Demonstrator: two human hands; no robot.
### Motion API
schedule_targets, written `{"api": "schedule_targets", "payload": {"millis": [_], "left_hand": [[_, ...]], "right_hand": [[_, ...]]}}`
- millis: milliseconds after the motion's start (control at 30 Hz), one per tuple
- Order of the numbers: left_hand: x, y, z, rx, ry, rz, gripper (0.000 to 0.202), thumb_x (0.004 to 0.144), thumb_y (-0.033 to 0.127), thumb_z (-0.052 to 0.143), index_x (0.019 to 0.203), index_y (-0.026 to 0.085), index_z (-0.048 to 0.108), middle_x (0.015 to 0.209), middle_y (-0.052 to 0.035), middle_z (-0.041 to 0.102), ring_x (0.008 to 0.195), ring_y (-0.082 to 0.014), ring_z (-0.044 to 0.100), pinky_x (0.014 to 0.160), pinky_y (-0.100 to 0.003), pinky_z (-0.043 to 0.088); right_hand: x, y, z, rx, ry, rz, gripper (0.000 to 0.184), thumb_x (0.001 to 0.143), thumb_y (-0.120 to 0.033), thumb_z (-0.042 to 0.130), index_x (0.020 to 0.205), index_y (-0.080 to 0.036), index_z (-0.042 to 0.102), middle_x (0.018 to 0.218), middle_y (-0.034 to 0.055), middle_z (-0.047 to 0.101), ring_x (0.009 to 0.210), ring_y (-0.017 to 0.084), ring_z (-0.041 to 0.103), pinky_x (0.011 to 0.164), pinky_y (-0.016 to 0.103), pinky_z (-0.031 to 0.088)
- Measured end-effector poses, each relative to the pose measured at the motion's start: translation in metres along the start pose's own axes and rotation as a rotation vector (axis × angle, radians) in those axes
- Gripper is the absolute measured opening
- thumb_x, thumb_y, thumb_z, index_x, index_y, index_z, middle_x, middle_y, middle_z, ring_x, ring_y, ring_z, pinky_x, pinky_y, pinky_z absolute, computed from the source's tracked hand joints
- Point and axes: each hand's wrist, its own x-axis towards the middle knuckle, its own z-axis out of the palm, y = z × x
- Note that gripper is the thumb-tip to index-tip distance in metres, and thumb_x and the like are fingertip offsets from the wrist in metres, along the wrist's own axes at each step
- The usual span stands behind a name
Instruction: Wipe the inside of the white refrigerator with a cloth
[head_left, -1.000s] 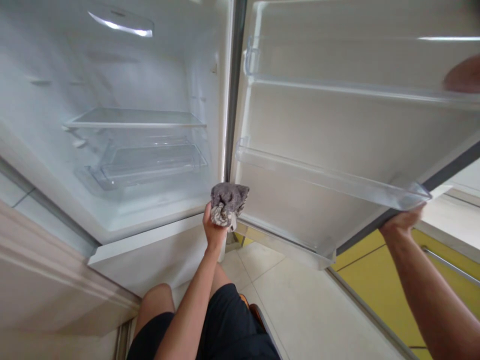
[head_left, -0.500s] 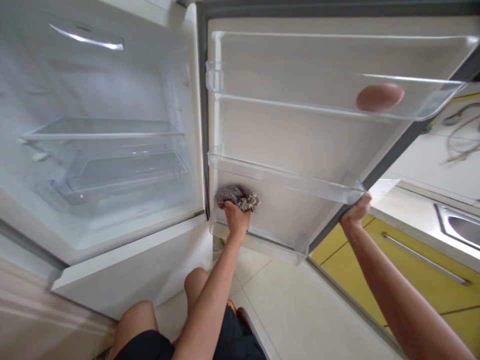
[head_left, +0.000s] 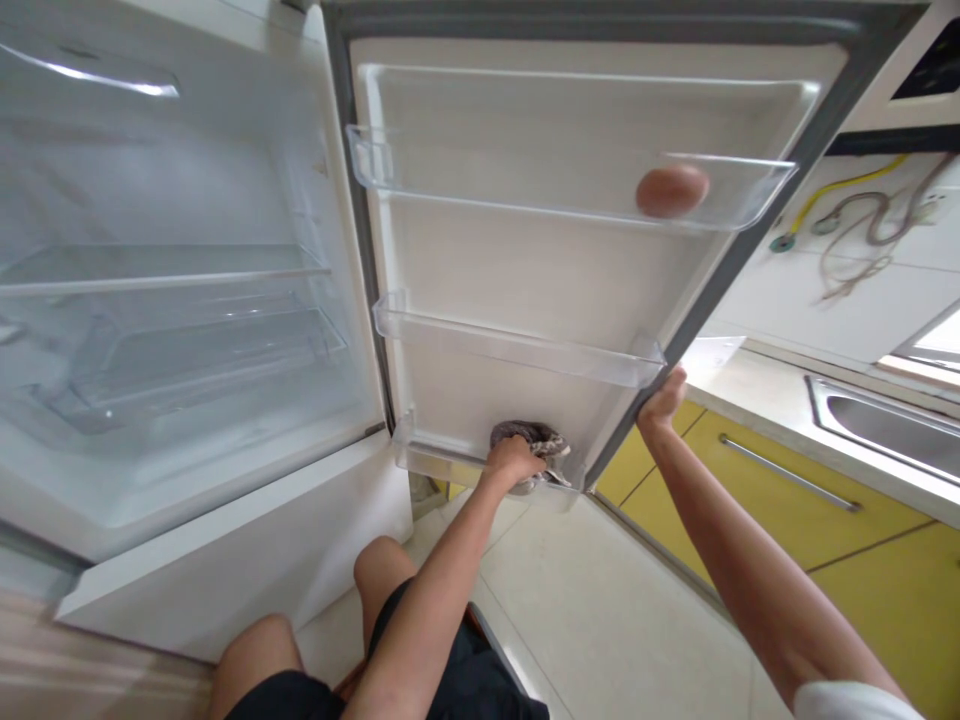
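Note:
My left hand (head_left: 514,460) is closed on a bunched grey-brown patterned cloth (head_left: 551,443), low on the inner side of the fridge door (head_left: 525,262). The cloth is at the bottom door shelf (head_left: 442,459), toward its right end. My right hand (head_left: 661,400) grips the door's outer edge, its fingers partly hidden behind it. Above the cloth runs a clear middle door shelf (head_left: 517,348). In the clear top door shelf (head_left: 480,200) lies a brown egg (head_left: 672,191).
The fridge interior with a glass shelf (head_left: 165,262) and a clear drawer (head_left: 202,350) stands open at left. Yellow cabinets (head_left: 757,490), a sink (head_left: 885,425) and hoses (head_left: 877,215) are at right. My knees (head_left: 259,650) are below.
My left hand has moved the cloth rightward and down, from the door's lower left panel into the bottom shelf. My right hand keeps hold of the door edge. The view has shifted right.

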Motion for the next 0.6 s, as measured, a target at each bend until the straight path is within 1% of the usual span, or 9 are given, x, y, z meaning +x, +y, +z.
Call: {"api": "schedule_targets", "payload": {"millis": [67, 133, 267, 367, 433, 533, 600], "left_hand": [[0.003, 0.009, 0.007, 0.001, -0.056, 0.035, 0.029, 0.059, 0.024, 0.081, 0.086, 0.015, 0.076, 0.109, -0.0244, 0.077, 0.108, -0.0392, 0.073, 0.083, -0.039, 0.056], [0.006, 0.013, 0.012, -0.021, -0.097, 0.074, 0.031, 0.057, 0.025, 0.083, 0.086, 0.014, 0.076, 0.107, -0.0235, 0.078, 0.107, -0.0390, 0.073, 0.082, -0.039, 0.056], [0.010, 0.011, 0.014, -0.112, -0.141, 0.151, 0.032, 0.057, 0.031, 0.086, 0.082, 0.015, 0.074, 0.099, -0.0180, 0.079, 0.096, -0.0351, 0.074, 0.077, -0.038, 0.057], [0.012, 0.008, 0.016, -0.199, -0.115, 0.191, 0.031, 0.056, 0.030, 0.088, 0.081, 0.017, 0.073, 0.091, -0.0121, 0.078, 0.089, -0.0304, 0.073, 0.076, -0.037, 0.056], [0.011, 0.010, 0.019, -0.257, -0.082, 0.208, 0.030, 0.057, 0.028, 0.087, 0.080, 0.017, 0.072, 0.088, -0.0097, 0.076, 0.087, -0.0279, 0.072, 0.076, -0.036, 0.056], [0.005, 0.017, 0.022, -0.340, -0.031, 0.229, 0.025, 0.064, 0.029, 0.085, 0.081, 0.017, 0.071, 0.087, -0.0077, 0.075, 0.085, -0.0239, 0.071, 0.076, -0.033, 0.055], [-0.001, 0.024, 0.021, -0.379, 0.011, 0.246, 0.025, 0.069, 0.032, 0.082, 0.085, 0.017, 0.070, 0.090, -0.0062, 0.075, 0.088, -0.0223, 0.070, 0.079, -0.032, 0.054]], "right_hand": [[0.001, 0.002, -0.001, -0.009, 0.024, -0.004, 0.042, 0.094, -0.059, 0.044, 0.075, -0.021, 0.046, 0.070, -0.0059, 0.042, 0.066, 0.011, 0.040, 0.063, 0.024, 0.041], [0.002, 0.004, -0.001, -0.014, 0.025, -0.009, 0.043, 0.093, -0.060, 0.045, 0.074, -0.021, 0.046, 0.070, -0.0058, 0.043, 0.066, 0.010, 0.039, 0.062, 0.024, 0.040], [0.002, 0.007, -0.003, -0.014, 0.010, -0.021, 0.043, 0.090, -0.061, 0.045, 0.072, -0.022, 0.042, 0.067, -0.0062, 0.039, 0.063, 0.010, 0.035, 0.058, 0.024, 0.036], [0.002, 0.008, -0.002, -0.016, 0.009, -0.029, 0.043, 0.091, -0.061, 0.045, 0.073, -0.023, 0.041, 0.068, -0.0059, 0.039, 0.063, 0.011, 0.035, 0.058, 0.025, 0.035], [0.003, 0.009, -0.001, -0.021, 0.008, -0.032, 0.043, 0.092, -0.061, 0.045, 0.074, -0.023, 0.041, 0.069, -0.0055, 0.040, 0.064, 0.011, 0.037, 0.059, 0.025, 0.037], [0.005, 0.009, 0.001, -0.036, 0.006, -0.034, 0.044, 0.091, -0.063, 0.044, 0.073, -0.023, 0.040, 0.070, -0.0055, 0.039, 0.064, 0.011, 0.037, 0.060, 0.026, 0.037], [0.006, 0.010, 0.001, -0.052, 0.004, -0.038, 0.045, 0.090, -0.065, 0.044, 0.072, -0.024, 0.038, 0.070, -0.0057, 0.037, 0.065, 0.011, 0.036, 0.060, 0.026, 0.036]]}}
